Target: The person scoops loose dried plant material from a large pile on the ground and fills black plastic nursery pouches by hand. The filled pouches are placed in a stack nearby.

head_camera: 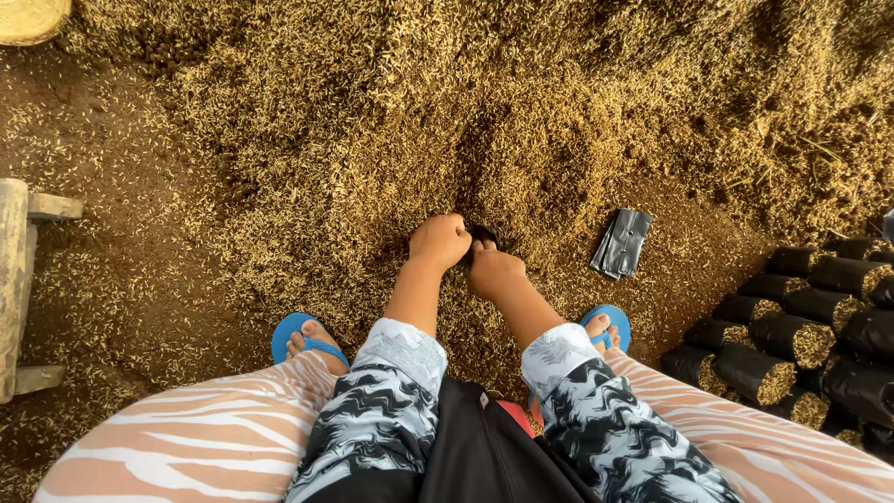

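My left hand (440,240) and my right hand (492,270) meet low over a heap of loose husk and soil mix (521,112), just in front of my knees. Between them they grip a small black plastic bag (482,233), mostly hidden by the fingers, its mouth touching the husk. My left hand is curled into a fist around the bag's edge. My right hand clasps the bag from the near side. Both forearms come out of grey and white patterned sleeves.
A flat stack of empty black bags (622,243) lies on the husk to the right. Several filled black bags (792,340) lie piled at the right edge. A wooden stool (17,279) stands at the left. My feet wear blue sandals (296,335).
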